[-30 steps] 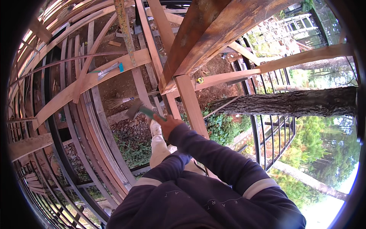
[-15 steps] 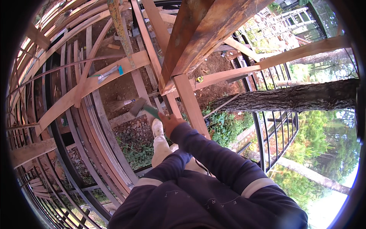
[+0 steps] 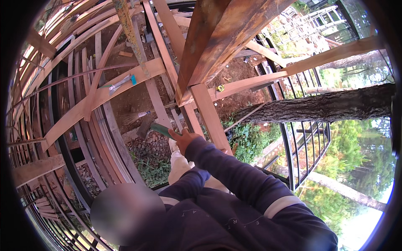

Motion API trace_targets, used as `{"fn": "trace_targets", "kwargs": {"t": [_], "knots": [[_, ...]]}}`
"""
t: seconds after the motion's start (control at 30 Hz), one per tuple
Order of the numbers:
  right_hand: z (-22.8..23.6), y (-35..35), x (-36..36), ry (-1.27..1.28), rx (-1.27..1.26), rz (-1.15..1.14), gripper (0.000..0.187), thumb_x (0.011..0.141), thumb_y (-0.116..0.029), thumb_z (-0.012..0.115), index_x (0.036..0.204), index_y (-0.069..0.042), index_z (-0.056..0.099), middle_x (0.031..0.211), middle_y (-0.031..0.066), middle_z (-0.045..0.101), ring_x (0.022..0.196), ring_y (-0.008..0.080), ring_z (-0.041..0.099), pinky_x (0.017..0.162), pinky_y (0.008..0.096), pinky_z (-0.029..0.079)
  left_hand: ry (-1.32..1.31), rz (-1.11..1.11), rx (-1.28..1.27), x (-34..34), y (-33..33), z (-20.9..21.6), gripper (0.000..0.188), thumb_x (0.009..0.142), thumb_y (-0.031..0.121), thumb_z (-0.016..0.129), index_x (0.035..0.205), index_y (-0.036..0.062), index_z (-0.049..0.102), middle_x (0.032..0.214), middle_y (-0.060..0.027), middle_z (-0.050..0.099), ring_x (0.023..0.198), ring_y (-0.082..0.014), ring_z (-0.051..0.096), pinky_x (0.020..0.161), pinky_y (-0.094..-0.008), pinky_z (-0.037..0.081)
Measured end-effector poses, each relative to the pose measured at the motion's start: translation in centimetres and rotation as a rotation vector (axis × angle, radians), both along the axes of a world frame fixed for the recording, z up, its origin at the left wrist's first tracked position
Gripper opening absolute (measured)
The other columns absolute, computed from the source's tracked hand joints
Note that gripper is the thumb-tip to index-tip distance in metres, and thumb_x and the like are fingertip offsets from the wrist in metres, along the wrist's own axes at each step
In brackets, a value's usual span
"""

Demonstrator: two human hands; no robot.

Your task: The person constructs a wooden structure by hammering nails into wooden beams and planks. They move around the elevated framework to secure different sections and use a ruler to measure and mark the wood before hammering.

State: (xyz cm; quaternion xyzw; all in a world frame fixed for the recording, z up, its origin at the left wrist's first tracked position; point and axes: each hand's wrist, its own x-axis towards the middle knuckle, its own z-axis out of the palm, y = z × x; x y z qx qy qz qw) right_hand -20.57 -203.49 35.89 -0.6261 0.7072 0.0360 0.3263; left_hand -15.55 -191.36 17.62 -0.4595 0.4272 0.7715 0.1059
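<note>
My right hand (image 3: 185,140) is closed around a green-handled tool (image 3: 162,130) with a flat grey head; its exact kind I cannot make out. The tool points away to the left, over the ground beyond my light-coloured shoe. Just right of that hand runs a reddish timber (image 3: 209,115), joined near the foot of a thick brown post (image 3: 217,46). My left arm (image 3: 188,180) passes beneath the right sleeve. Only a sliver of my left hand (image 3: 225,151) shows past the sleeve, beside the timber's near end; its fingers are mostly hidden.
A yellow tape measure (image 3: 220,88) rests on a crosswise beam. On a curved board (image 3: 100,93) lies a pale tool with a teal end (image 3: 133,79). Long planks, a straw brush (image 3: 135,117), black railings (image 3: 299,154) and a tree trunk (image 3: 331,104) surround me. A blurred patch covers the lower left.
The green-handled tool has swung slightly down and left, its head lower in view. My right hand has shifted slightly nearer. A blurred round patch has appeared at lower left.
</note>
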Motion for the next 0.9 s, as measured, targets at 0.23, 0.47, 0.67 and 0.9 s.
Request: {"fn": "trace_targets", "kwargs": {"t": [0.23,0.47,0.67,0.9], "knots": [[-5.4,-0.8,-5.1,0.067,0.022,-0.578,0.055,0.084,-0.018,0.050,0.135,-0.017,0.031,0.103,0.0266,0.054,0.088,0.0430,0.057,0.078,0.0486,0.046,0.013,-0.033,-0.014,-0.4,-0.3,0.1,0.049,0.074,0.050,0.062,0.096,0.0058,0.060,0.080,-0.0099,0.058,0.067,-0.0208,0.057,0.064,-0.0319,0.045],[2.1,5.3,-1.1,-0.490,-0.120,-0.276,0.058,0.082,-0.025,0.057,0.133,-0.010,0.034,0.103,0.0211,0.058,0.097,0.0388,0.055,0.084,0.0436,0.044,-0.017,-0.070,-0.039,-0.1,-1.0,0.3,0.053,0.073,0.052,0.064,0.098,0.0049,0.061,0.082,-0.0110,0.061,0.070,-0.0217,0.060,0.067,-0.0323,0.047],[6.1,8.2,-0.8,-0.540,-0.135,-0.184,0.062,0.078,-0.021,0.062,0.133,-0.009,0.036,0.105,0.0184,0.060,0.099,0.0310,0.058,0.088,0.0386,0.043,-0.039,-0.111,-0.061,-0.5,-1.6,0.3,0.057,0.072,0.053,0.066,0.100,0.0041,0.061,0.085,-0.0120,0.063,0.073,-0.0224,0.062,0.069,-0.0327,0.048],[7.8,12.9,-4.5,-0.885,-0.204,-0.412,0.054,0.070,-0.016,0.068,0.118,-0.004,0.046,0.081,0.0176,0.060,0.077,0.0324,0.061,0.070,0.0418,0.047,0.051,-0.211,-0.117,-1.0,-5.7,1.6,0.062,0.073,0.054,0.066,0.100,-0.0012,0.061,0.087,-0.0132,0.065,0.075,-0.0204,0.062,0.069,-0.0314,0.050]]}}
